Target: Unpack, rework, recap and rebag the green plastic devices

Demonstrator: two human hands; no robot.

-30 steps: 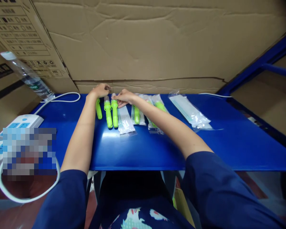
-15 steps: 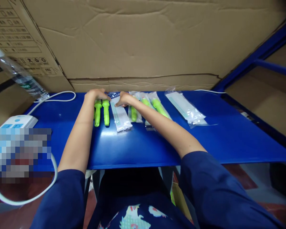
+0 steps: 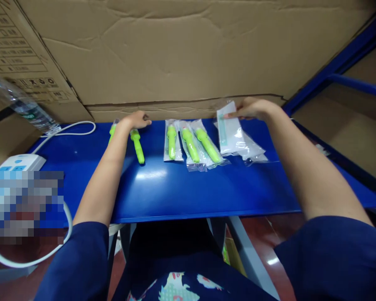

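Observation:
My right hand (image 3: 249, 108) is closed on a white flat packet with a teal strip (image 3: 228, 133) in clear plastic, at the back right. This packet partly overlaps another clear-wrapped white packet (image 3: 253, 151). My left hand (image 3: 139, 120) is at the back left, its thumb and fingers slightly apart with nothing visible between them. Just below it lies a bright green rod-shaped item with a wider top (image 3: 138, 148). A second green rod-shaped item (image 3: 112, 133) is partly hidden behind my left forearm. Three similar green items in clear bags (image 3: 171, 144) lie side by side between my hands.
A blue tabletop (image 3: 188, 192) stands against a cardboard wall (image 3: 175, 62). On the left are a plastic water bottle (image 3: 28, 104), a white power strip (image 3: 25, 165) with its cable, and a pixelated patch. A blue metal frame (image 3: 360, 85) borders the right side.
My right hand has carried the white packet from beside the loose green items rightward onto the other packet. The left loose green item now lies farther left, apart from its neighbour.

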